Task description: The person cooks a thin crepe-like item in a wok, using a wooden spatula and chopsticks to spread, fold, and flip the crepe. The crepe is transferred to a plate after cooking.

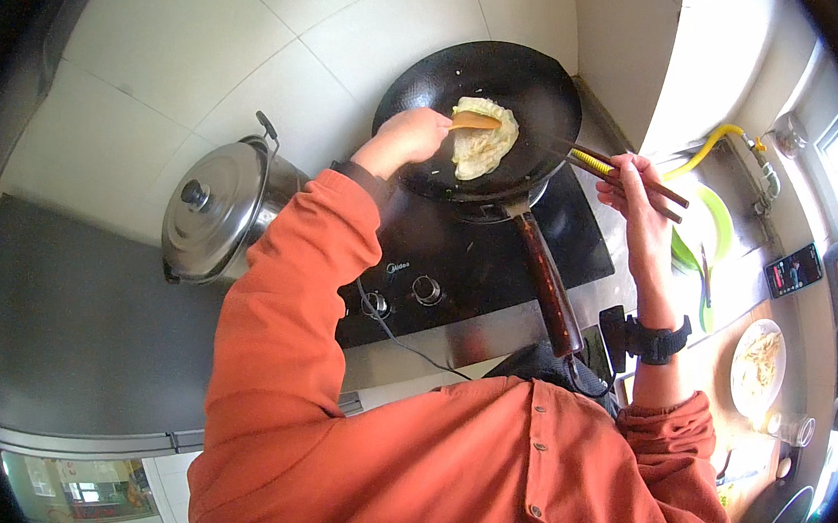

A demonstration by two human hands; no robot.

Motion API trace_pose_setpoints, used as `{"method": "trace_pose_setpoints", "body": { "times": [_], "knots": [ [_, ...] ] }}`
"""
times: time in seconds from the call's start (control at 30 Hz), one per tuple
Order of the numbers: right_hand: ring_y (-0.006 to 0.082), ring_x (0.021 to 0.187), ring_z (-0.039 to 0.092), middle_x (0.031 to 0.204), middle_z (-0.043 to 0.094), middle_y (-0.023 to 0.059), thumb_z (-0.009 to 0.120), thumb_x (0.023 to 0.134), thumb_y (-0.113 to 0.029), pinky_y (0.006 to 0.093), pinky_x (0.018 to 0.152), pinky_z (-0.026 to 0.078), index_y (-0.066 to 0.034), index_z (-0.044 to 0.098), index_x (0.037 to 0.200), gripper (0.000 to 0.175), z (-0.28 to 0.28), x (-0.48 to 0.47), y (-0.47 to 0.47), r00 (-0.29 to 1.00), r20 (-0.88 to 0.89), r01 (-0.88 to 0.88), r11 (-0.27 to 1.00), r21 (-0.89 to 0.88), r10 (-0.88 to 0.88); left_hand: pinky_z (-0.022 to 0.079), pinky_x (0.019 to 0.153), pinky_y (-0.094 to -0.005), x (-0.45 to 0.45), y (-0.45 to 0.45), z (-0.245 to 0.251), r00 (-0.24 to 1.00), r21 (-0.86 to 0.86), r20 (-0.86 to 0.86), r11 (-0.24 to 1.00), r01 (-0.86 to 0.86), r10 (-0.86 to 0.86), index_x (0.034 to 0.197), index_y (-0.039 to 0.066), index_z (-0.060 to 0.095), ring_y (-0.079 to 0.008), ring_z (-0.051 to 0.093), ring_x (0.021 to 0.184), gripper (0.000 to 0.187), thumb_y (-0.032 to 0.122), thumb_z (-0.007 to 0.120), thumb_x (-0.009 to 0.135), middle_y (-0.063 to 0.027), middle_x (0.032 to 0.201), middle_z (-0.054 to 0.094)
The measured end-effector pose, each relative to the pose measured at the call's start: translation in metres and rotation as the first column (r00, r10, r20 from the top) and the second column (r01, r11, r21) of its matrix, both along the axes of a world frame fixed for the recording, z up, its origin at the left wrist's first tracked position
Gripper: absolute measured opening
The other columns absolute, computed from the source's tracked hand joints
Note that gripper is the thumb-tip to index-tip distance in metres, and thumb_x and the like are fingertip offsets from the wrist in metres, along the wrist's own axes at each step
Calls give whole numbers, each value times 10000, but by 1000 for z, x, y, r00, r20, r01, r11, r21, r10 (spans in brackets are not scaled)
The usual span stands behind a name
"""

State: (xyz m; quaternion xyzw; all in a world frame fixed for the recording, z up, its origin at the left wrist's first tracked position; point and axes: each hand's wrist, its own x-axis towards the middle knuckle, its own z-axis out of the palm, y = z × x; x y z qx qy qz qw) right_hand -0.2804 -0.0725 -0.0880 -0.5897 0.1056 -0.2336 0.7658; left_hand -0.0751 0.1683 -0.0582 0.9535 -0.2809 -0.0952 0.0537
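A black wok point(412, 85) with a dark wooden handle point(548, 284) sits on the Midea glass cooktop point(478, 267). In it lies a folded, pale yellow piece of cooked food, perhaps egg point(482, 159). My left hand point(411, 137) grips a light wooden spatula point(476, 121), whose blade rests over the food's upper part. Over the wok's right rim, my right hand point(635, 187) holds dark wooden chopsticks point(668, 196), their tips near the wok's inside right wall and apart from the food. Small scraps dot the wok around the food.
A lidded steel pot point(218, 203) stands left of the wok. At the right are a yellow gas hose point(708, 156), a green-rimmed bowl point(721, 221), a phone point(794, 270), a plate of shredded food point(757, 366) and a glass jar point(793, 429). A cable crosses the cooktop's front edge.
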Motion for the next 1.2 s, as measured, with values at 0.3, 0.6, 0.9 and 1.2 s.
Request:
{"method": "trace_pose_setpoints", "body": {
  "times": [0.3,0.6,0.9,1.2],
  "knots": [
    [120,752,600,855,568,49,493,938,-200,231,675,507,-23,552,1012,201,-4,-11,3,1000,-12,9,996,91,-8,472,820,-374,-54,9,7,1000,-34,17,999,19,-19,1107,118,624,-329,606,932,266,213,517,884,-176,996,634],
    [126,794,608,893,581,58,506,937,-259,247,731,512,-59,559,1046,233,-6,-18,3,1000,-9,-11,998,68,12,483,762,-343,-60,42,12,999,-40,-29,999,34,-35,1057,84,644,-291,635,857,236,189,530,878,-157,934,657],
    [78,700,569,766,581,12,486,939,-214,230,638,482,-36,564,986,200,0,-33,23,997,63,-56,993,104,49,475,796,-314,-87,70,26,988,-207,-134,973,-102,75,1051,-8,628,-199,638,880,259,141,575,847,-160,949,669],
    [77,692,561,787,559,11,488,944,-214,221,652,484,-32,542,986,195,-5,-43,22,990,124,-94,973,210,68,453,835,-290,-78,87,20,982,-209,-181,974,-84,45,1103,-23,600,-208,619,935,322,37,582,787,-150,993,656]
  ]
}}
